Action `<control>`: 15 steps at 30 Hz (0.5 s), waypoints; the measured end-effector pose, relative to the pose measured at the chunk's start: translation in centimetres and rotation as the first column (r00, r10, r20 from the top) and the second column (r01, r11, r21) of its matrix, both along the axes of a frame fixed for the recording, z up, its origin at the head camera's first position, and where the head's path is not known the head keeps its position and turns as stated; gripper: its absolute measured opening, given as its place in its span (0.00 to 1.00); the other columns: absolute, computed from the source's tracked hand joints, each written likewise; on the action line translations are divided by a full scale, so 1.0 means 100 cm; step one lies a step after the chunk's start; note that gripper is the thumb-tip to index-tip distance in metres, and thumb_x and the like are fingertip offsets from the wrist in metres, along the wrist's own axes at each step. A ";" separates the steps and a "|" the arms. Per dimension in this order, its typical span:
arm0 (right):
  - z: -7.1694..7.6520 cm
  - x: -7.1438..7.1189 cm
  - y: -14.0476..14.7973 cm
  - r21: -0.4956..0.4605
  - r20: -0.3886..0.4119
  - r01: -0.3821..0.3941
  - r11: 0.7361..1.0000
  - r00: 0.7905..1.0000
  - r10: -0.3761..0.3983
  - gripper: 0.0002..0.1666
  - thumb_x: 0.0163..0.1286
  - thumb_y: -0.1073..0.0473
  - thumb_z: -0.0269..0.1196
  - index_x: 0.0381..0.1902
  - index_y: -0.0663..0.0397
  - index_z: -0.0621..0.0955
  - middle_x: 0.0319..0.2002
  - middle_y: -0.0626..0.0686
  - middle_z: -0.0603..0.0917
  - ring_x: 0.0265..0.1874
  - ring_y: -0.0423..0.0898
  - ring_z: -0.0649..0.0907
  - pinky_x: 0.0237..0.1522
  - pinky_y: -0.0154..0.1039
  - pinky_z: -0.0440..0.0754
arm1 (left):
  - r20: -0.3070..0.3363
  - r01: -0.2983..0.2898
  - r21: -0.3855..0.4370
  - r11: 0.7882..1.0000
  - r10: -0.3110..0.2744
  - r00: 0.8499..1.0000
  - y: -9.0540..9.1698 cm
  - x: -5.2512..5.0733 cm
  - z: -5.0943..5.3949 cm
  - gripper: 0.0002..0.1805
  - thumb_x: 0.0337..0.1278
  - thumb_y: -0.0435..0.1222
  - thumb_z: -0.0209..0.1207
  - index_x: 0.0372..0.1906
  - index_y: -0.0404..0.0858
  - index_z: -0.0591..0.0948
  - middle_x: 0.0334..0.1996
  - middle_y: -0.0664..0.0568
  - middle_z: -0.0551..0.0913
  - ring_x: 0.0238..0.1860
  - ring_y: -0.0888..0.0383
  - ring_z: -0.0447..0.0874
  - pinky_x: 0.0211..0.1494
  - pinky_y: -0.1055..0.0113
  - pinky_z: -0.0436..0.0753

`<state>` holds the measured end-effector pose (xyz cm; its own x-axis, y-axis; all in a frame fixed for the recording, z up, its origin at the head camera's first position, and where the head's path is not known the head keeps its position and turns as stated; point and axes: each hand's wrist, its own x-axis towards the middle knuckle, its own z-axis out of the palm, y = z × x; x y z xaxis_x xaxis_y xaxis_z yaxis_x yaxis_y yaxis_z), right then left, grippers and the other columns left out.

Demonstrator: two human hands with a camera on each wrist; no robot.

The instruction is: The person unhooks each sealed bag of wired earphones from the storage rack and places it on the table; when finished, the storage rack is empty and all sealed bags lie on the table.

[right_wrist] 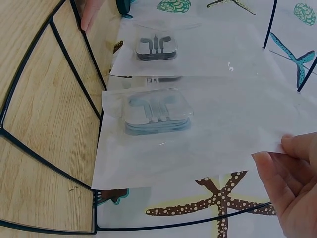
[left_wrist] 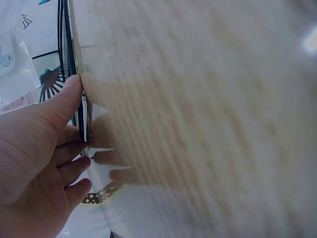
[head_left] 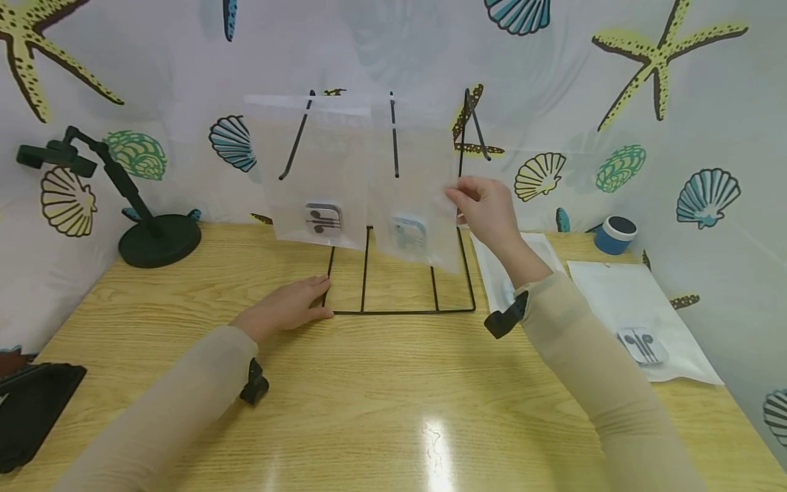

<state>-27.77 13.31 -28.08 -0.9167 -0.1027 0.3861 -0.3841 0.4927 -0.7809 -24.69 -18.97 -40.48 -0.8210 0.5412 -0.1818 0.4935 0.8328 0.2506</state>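
A black wire rack point(head_left: 399, 313) stands on the table, with angled hooks at its top. Two clear bags hang from it, each with cased earphones low inside: the left bag point(head_left: 320, 184) holds dark-looking earphones point(head_left: 324, 220), the middle bag point(head_left: 415, 188) pale blue ones point(right_wrist: 157, 111). My right hand point(head_left: 488, 208) pinches the right edge of the middle bag between thumb and fingertips. The rack's right hook point(head_left: 477, 126) carries no bag. At the base's front left corner, my left hand point(head_left: 285, 305) rests with fingers extended, touching the wire point(left_wrist: 74, 59).
On the right lie two more bags: a nearer bag point(head_left: 621, 294) with white cased earphones point(head_left: 642, 345), and another bag point(head_left: 541, 249) partly behind my right forearm. A blue jar point(head_left: 615, 235) stands behind. At left are a dark lamp-like stand point(head_left: 160, 239) and a black tray-like object point(head_left: 39, 410).
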 end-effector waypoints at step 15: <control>0.003 0.021 0.005 -0.030 -0.025 -0.051 0.998 0.998 0.050 0.12 0.65 0.63 0.61 0.44 0.65 0.83 0.37 0.60 0.84 0.17 0.42 0.79 0.24 0.34 0.81 | -0.025 0.016 0.013 1.000 -0.016 1.000 -0.002 -0.002 -0.006 0.39 0.63 0.48 0.52 0.67 0.25 0.57 0.66 0.31 0.55 0.66 0.38 0.52 0.65 0.48 0.57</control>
<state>-25.71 13.80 -27.73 -0.9009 -0.1362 0.4121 -0.4270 0.4479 -0.7856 -24.94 -19.20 -41.05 -0.8163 0.5566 -0.1545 0.5131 0.8215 0.2489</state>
